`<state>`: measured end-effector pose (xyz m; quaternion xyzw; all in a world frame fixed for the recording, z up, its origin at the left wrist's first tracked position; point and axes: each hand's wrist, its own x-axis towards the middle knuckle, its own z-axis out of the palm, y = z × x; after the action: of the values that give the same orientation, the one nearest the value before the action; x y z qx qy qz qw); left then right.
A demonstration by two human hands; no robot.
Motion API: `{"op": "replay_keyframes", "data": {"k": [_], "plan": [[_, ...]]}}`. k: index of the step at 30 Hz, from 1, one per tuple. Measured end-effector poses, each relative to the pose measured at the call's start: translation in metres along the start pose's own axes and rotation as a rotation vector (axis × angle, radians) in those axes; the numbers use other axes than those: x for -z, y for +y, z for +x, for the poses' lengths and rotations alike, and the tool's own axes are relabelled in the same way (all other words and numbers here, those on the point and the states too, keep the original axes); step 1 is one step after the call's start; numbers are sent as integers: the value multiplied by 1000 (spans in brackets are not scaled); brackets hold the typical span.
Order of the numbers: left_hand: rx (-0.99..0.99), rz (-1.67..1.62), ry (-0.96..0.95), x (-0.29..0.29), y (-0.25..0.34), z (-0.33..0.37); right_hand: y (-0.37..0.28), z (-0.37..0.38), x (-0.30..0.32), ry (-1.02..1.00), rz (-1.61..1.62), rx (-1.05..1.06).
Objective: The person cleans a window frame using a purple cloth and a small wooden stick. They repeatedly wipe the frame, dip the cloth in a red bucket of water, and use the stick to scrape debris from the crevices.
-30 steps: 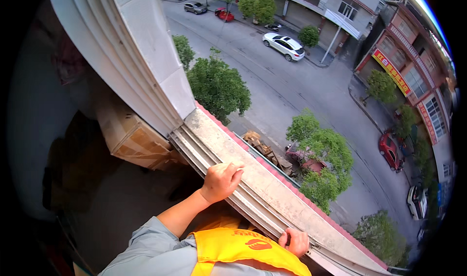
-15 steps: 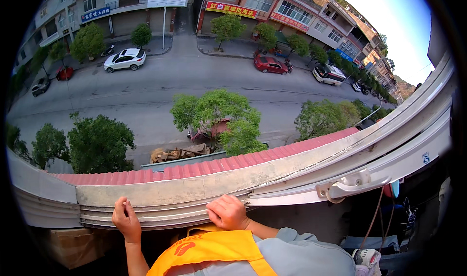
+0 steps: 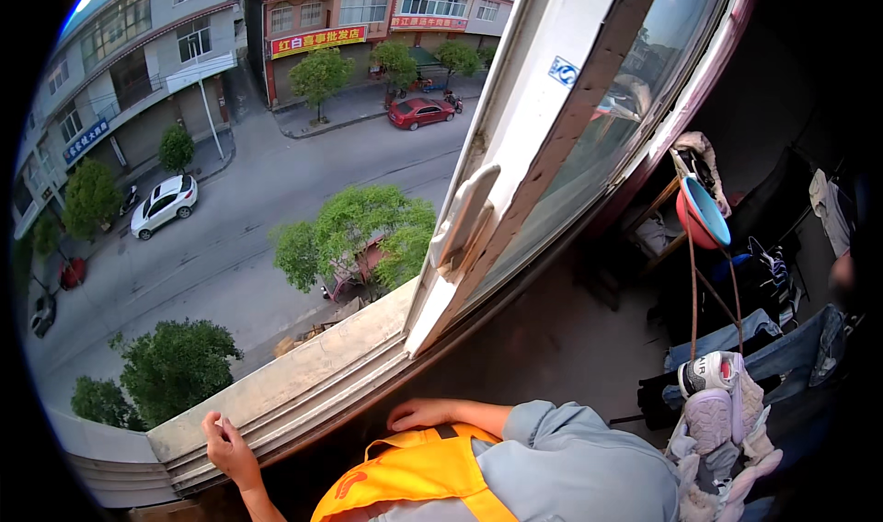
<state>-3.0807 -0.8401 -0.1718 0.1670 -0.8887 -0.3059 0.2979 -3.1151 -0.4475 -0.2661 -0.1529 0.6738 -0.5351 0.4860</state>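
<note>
My left hand (image 3: 230, 450) is at the inner edge of the window track (image 3: 285, 421), near its left end. Its fingers are curled with the thumb close to them; anything between them is too small to make out. My right hand (image 3: 421, 413) is below the track, just in front of the orange apron (image 3: 414, 476), apart from the window. Its back faces up and its bent fingertips are hidden. To its right stands the white sliding window sash (image 3: 524, 126), with a pale handle (image 3: 464, 214) that neither hand touches.
Beyond the concrete sill (image 3: 359, 329) lies a street (image 3: 285, 218) far below, with trees and parked cars. Inside at right hang a pink and blue basin (image 3: 704, 214), jeans (image 3: 800, 361) and several shoes (image 3: 708, 416).
The view has turned to the right, bringing more of the sash and room into sight. My right hand has left the track and come back toward my body; my left hand stays at the track.
</note>
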Motion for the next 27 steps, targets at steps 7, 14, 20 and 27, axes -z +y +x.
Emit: {"op": "replay_keyframes", "data": {"k": [7,14,20,27], "plan": [[-3,66,-92,4,-1,3,19,35,-35,-354,-162,61],[32,93,-126,4,-8,3,17,3,-45,-104,-141,100],[16,103,-142,5,-9,5,54,-12,-25,124,-152,35],[-187,-430,-108,-1,109,0,136,-50,21,492,-205,-273]]}}
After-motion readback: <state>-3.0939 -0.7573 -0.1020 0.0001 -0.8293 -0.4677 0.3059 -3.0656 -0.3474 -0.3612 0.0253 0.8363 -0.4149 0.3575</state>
